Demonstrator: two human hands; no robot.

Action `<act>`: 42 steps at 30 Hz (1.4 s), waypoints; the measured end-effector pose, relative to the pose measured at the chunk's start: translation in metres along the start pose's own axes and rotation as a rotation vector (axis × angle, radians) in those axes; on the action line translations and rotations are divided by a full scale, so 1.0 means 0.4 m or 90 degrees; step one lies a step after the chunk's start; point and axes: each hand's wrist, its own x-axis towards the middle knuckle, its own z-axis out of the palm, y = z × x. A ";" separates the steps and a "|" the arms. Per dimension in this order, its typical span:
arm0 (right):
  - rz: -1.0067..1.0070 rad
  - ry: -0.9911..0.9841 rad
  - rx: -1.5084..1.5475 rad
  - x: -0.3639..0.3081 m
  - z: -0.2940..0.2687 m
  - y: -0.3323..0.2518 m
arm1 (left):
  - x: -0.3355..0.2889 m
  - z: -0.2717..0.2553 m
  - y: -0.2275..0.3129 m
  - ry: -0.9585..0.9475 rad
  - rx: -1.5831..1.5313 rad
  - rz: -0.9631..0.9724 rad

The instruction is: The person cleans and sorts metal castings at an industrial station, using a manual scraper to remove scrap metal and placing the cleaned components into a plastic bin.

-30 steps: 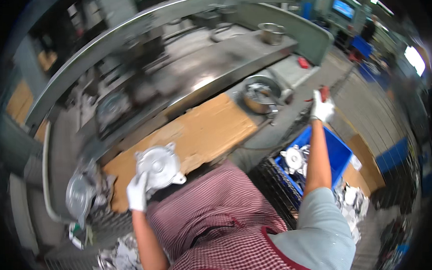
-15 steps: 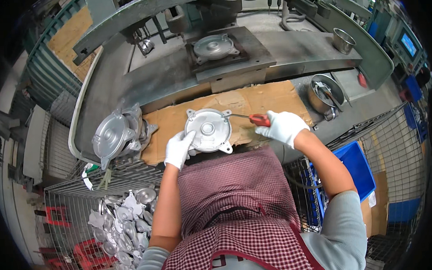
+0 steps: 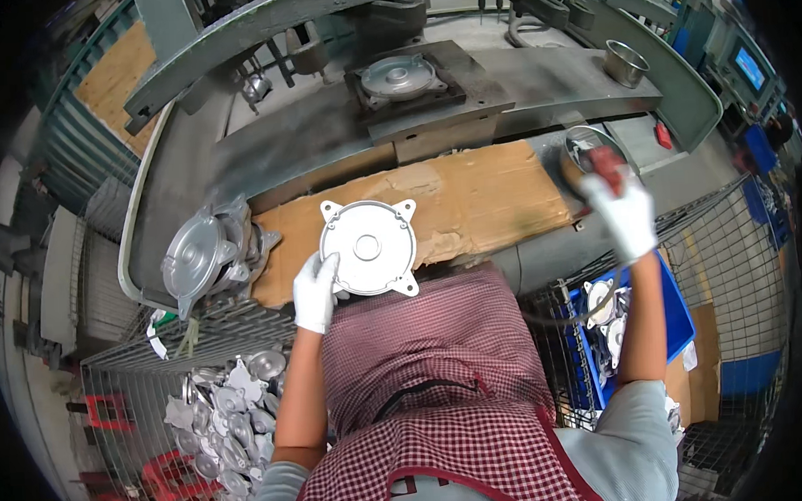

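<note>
My left hand (image 3: 316, 293), in a white glove, grips the lower left rim of a round cast metal cover (image 3: 385, 259) with lugs around its edge and a raised ring at its centre. The cover is tilted up off the cardboard, just in front of the apron. Over at the right, my gloved right hand (image 3: 624, 218) is smeared by motion but closed around the red handle of a screwdriver (image 3: 606, 163). Its handle is over the rim of a metal pot (image 3: 573, 178) with tools inside; the shaft cannot be made out.
Cardboard (image 3: 497, 197) covers the bench front. Stacked covers (image 3: 194, 255) stand at left; another cover (image 3: 398, 75) sits on the machine's fixture. A wire cage of castings (image 3: 234, 419) is lower left, a blue bin (image 3: 677, 319) lower right. A steel cup (image 3: 626, 64) stands far right.
My right hand has taken the screwdriver away from the cover, rightward to the pot. The cover has moved slightly left and tilted, its face now brighter, still in my left hand.
</note>
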 end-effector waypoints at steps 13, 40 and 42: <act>0.297 0.495 -0.150 0.074 -0.215 0.641 | -0.152 0.015 0.068 -0.006 -0.078 0.078; 0.631 0.726 1.056 -0.588 0.097 1.043 | -0.128 0.144 -0.030 -0.148 0.089 0.109; 0.666 0.655 0.989 -0.566 0.099 1.111 | -0.121 0.129 -0.033 -0.137 0.123 0.116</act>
